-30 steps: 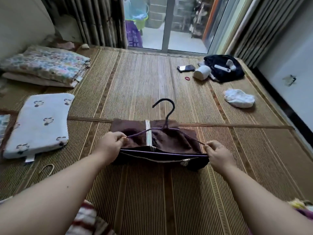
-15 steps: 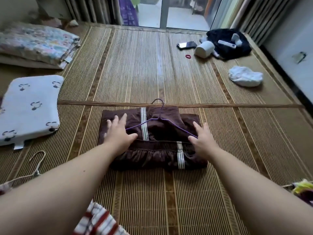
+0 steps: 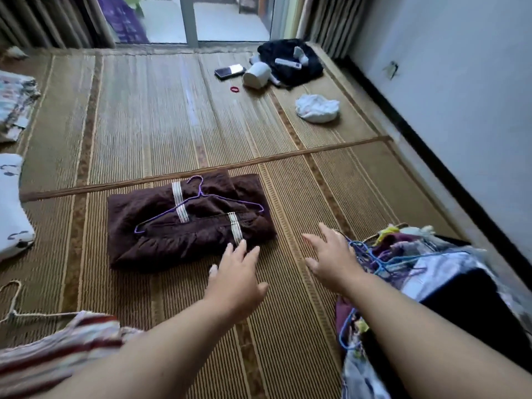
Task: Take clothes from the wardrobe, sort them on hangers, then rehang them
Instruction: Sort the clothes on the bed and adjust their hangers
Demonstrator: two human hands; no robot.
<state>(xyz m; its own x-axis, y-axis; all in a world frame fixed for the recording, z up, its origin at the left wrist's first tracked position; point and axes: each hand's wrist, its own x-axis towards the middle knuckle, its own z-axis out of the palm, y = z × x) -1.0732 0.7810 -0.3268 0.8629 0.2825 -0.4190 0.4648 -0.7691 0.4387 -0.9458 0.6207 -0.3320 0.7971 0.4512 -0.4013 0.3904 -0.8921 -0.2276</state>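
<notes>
Left hand (image 3: 236, 272): fingers straight and spread, gripping nothing, tips at the near right corner of the brown garment (image 3: 161, 243); can't tell if they actually touch it. Right hand (image 3: 331, 254): same, fingers splayed, empty, over the mat (image 3: 288, 326), just beside the clothes pile (image 3: 417, 263) with its tangle of blue hangers (image 3: 374, 257). Garment lies folded on the mat, white stripes showing, purple hanger (image 3: 198, 207) on top, its lower bar tucked under a fold. Readable text: marks on the purple bag (image 3: 126, 24) by the door are too blurred to read. Phone (image 3: 230, 72) is face up, screen detail unreadable. White cylinder (image 3: 257, 74) beside it, type unclear. Remote (image 3: 288, 63) sits on a dark cloth (image 3: 299, 73), labels too small. Cut off by the frame: pillow (image 3: 11, 208) at left, striped cloth (image 3: 57, 347) bottom left, most of the pile at right. White hanger (image 3: 11, 298) is partly under the striped cloth.
</notes>
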